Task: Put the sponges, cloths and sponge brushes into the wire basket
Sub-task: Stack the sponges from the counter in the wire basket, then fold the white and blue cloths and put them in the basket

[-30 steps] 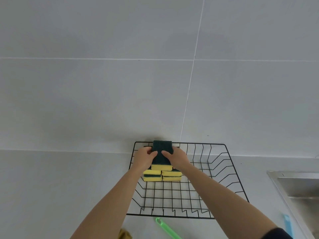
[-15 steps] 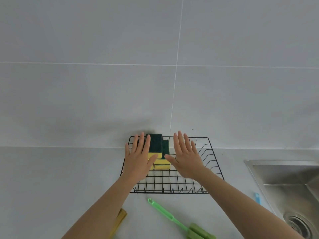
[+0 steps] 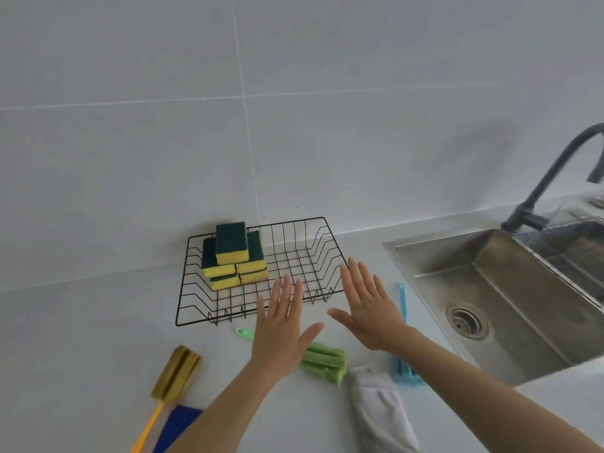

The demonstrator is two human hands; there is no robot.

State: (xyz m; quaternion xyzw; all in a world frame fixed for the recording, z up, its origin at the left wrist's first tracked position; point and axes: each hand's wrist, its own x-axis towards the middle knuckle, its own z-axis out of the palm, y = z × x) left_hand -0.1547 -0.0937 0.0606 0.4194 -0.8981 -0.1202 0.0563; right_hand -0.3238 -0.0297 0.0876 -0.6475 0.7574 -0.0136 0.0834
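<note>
Now both hands are flat and spread wide, holding nothing. The left hand [image 3: 281, 331] floats over the green sponge brush [image 3: 322, 358], hiding most of its handle. The right hand [image 3: 367, 313] floats near the front of the wire basket [image 3: 322, 243]. The sponges [image 3: 233, 256] sit stacked in the basket's back left corner, probably to leave room. Still out on the desk [image 3: 81, 338] are a yellow sponge brush [image 3: 175, 372], a blue sponge brush [image 3: 402, 338], a white cloth [image 3: 379, 410] and a blue cloth [image 3: 178, 423]. A sink [image 3: 490, 289] is to the right.

black wire basket [image 3: 322, 253], brushed steel sink [image 3: 457, 273]
</note>
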